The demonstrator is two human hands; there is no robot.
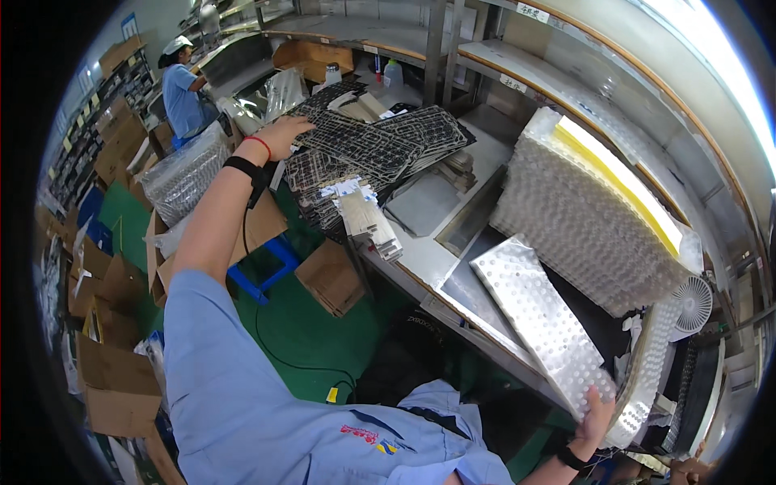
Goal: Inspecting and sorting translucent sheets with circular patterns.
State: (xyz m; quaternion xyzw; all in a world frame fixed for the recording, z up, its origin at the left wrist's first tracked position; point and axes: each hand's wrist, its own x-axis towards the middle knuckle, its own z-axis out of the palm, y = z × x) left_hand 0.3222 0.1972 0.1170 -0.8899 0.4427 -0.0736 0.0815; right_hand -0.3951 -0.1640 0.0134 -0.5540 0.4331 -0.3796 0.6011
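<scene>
My left hand reaches to the far left of the bench, fingers stretched out over the edge of a pile of black patterned keyboard-like sheets. It seems to rest on the pile, holding nothing I can see. At the near right, my right hand grips the lower end of a long, flat, silvery bubble-wrap piece, which slants across the bench edge. Its thumb lies on top; most other fingers are hidden beneath. Between my hands, a bundle of pale strips lies against the black sheets.
A tall stack of bubble-wrap pieces stands at the right, with a small white fan beside it. Metal shelving rises behind the bench. Cardboard boxes and a blue stool stand left. A co-worker is at the far left.
</scene>
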